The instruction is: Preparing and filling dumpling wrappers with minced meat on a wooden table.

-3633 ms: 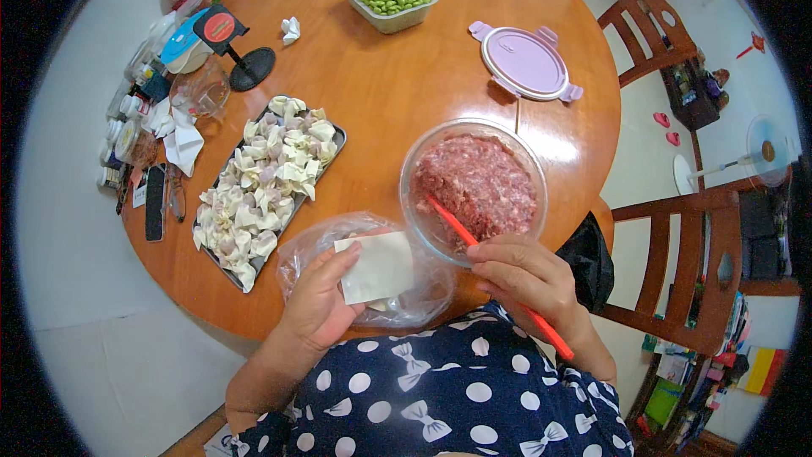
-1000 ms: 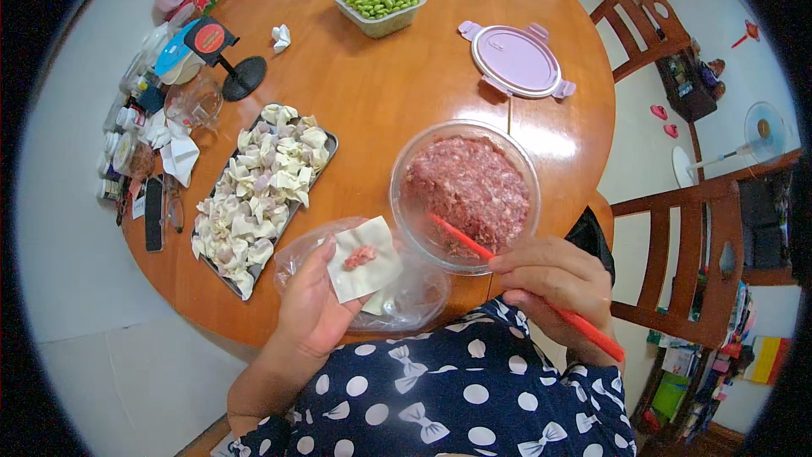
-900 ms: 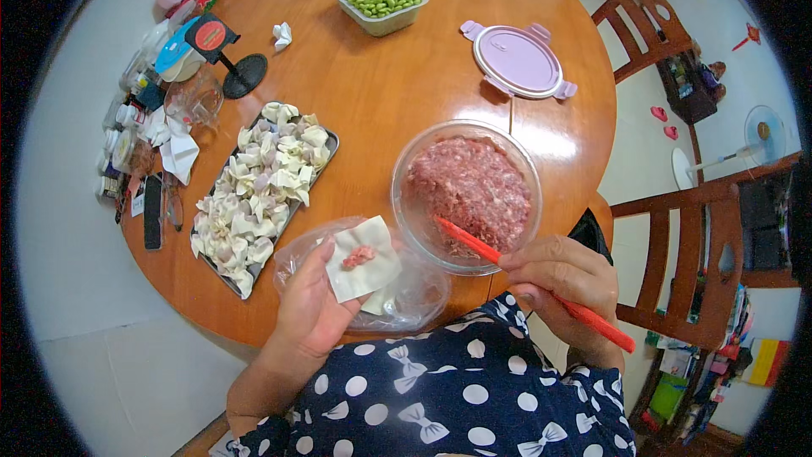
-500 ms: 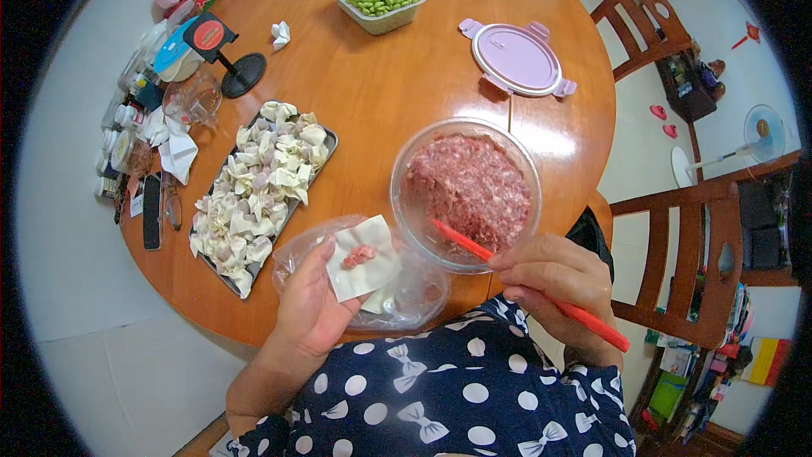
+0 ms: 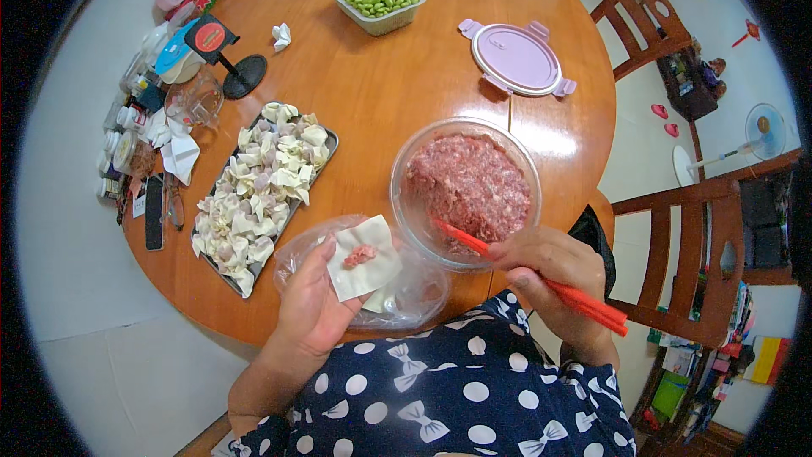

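On the fingers of my left hand (image 5: 309,309) lies a square wonton wrapper (image 5: 379,272), its edge pinched by the thumb. A small lump of pink minced meat (image 5: 360,256) sits in the middle of it. My right hand (image 5: 562,264) grips a pair of red chopsticks (image 5: 592,308), tips pointing left into a clear glass bowl (image 5: 396,182). Minced meat (image 5: 474,178) fills much of that bowl, and the tips rest at its near side. Beneath my left hand and the wrapper is a clear plastic bag (image 5: 427,300), with more pale wrapper showing.
Folded wontons (image 5: 254,203) crowd a dark tray (image 5: 332,144) at left. Farther back are a lilac lid (image 5: 520,57), a tub of green beans (image 5: 376,0) and a black stand (image 5: 244,76). Jars and a phone (image 5: 154,211) line the left edge; wooden chairs (image 5: 677,262) stand right.
My right hand has turned slightly, so the rear ends of both chopsticks now show apart. Their tips stay in the bowl. My left hand and the wrapper are almost unmoved.
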Motion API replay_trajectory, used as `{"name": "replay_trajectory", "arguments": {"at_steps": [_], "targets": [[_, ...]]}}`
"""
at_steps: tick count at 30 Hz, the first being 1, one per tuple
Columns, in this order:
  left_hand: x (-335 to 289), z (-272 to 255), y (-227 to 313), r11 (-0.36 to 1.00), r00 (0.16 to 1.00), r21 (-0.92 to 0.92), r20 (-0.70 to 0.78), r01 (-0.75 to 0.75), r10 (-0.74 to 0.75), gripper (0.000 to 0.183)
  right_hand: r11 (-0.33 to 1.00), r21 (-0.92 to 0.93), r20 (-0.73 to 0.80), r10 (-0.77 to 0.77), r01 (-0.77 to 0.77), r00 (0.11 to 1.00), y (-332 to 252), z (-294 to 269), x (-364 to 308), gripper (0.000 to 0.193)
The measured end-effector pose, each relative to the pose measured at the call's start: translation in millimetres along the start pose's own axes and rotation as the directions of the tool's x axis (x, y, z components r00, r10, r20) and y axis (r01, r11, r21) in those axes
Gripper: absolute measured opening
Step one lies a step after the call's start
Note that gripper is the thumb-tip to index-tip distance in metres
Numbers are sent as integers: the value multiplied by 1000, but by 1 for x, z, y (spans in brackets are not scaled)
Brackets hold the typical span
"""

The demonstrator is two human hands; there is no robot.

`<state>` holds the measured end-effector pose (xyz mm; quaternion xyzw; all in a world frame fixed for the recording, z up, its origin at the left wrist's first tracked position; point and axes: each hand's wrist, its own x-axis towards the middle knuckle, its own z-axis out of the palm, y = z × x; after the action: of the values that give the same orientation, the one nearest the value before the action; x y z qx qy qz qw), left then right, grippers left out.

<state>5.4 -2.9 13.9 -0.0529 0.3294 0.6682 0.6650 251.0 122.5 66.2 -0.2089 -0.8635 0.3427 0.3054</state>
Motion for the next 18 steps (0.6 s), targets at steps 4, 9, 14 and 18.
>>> {"name": "replay_trajectory", "arguments": {"at_steps": [4, 9, 14, 18], "targets": [[-3, -1, 0, 1000, 1000, 24, 5, -11, 11, 48, 985, 108, -60, 139, -132, 988, 3, -2, -4, 11], [-4, -12, 0, 999, 999, 44, -33, 13, -12, 47, 934, 333, -183, 196, -127, 963, 4, -2, -10, 14], [-7, -9, -1, 998, 996, -29, 67, 60, -58, 48, 707, 707, -147, 160, -9, 976, 8, 17, -12, 24], [-16, 27, 1, 995, 991, 96, -131, 33, -20, 46, 669, 736, -66, 224, -104, 972, 17, 29, -12, 23]]}}
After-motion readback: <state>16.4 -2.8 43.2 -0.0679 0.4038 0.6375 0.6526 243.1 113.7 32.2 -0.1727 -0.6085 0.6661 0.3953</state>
